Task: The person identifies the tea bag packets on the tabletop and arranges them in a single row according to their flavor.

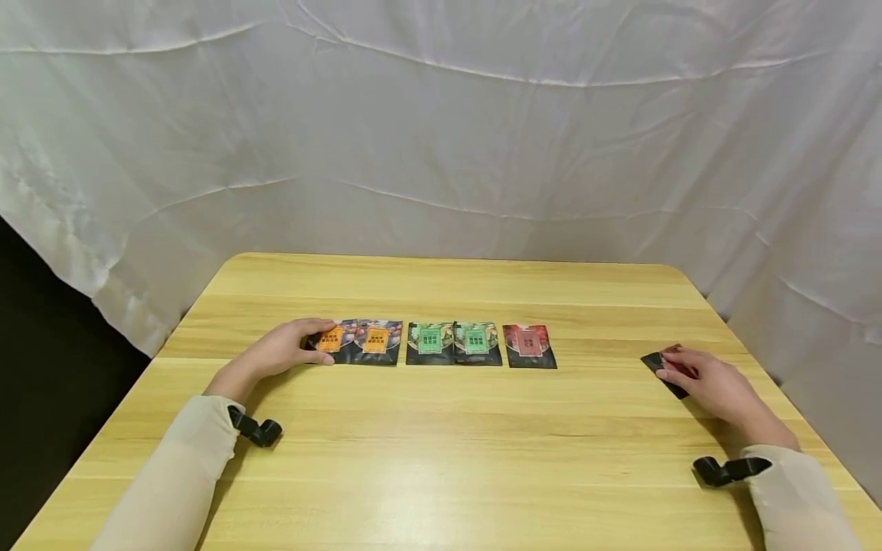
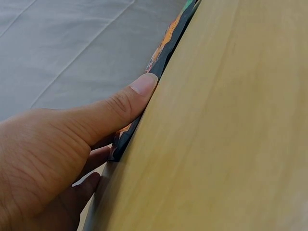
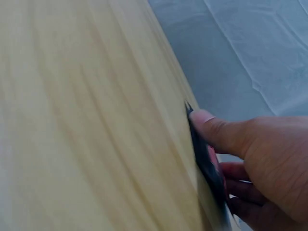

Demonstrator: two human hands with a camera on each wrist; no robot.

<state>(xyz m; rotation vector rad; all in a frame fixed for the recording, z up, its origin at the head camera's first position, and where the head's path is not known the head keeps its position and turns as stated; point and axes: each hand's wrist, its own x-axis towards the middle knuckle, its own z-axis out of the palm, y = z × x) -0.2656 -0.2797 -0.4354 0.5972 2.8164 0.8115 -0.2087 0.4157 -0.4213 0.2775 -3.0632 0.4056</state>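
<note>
A row of small flat black sachets lies on the table in the head view. At its left end are two orange-labelled sachets (image 1: 377,342); my left hand (image 1: 282,348) spans the leftmost one, thumb on its near edge and a finger at its far edge. In the left wrist view the thumb (image 2: 144,85) touches that sachet's edge. Further right lie two green-labelled sachets (image 1: 430,342) and a red-labelled sachet (image 1: 530,346). Well to the right, my right hand (image 1: 720,390) pinches another black sachet (image 1: 674,387), tilted; the right wrist view shows red on this sachet (image 3: 204,159).
The wooden table (image 1: 441,459) has rounded far corners. A pale hanging cloth (image 1: 441,153) stands behind it and along the right side. Black cameras (image 1: 256,428) are strapped to both wrists over light sleeves.
</note>
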